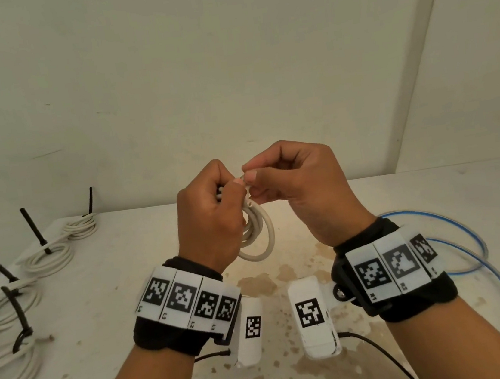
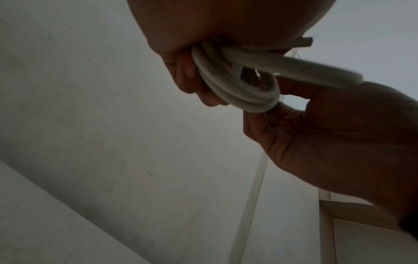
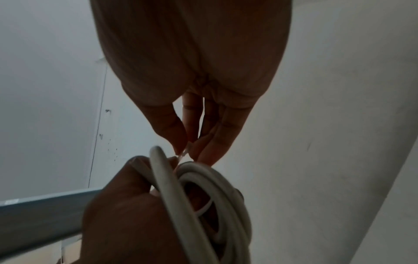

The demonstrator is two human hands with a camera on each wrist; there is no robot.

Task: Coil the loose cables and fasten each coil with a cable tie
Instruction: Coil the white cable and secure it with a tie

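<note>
Both hands are raised above the table [image 1: 144, 265] with a small coil of white cable [image 1: 260, 232] between them. My left hand [image 1: 213, 212] grips the coil's top, fingers curled round the loops [image 2: 239, 89]. My right hand [image 1: 291, 178] pinches a thin pale cable tie [image 3: 183, 154] between thumb and fingertips just above the coil [image 3: 203, 196]. The tie's strap is mostly hidden by the fingers. The two hands touch at the fingertips.
Along the table's left edge lie several white coils [image 1: 49, 258], each bound with a black tie [image 1: 35, 230] sticking upward. A loose blue cable [image 1: 476, 249] loops on the right side of the table. The table's middle shows brown stains.
</note>
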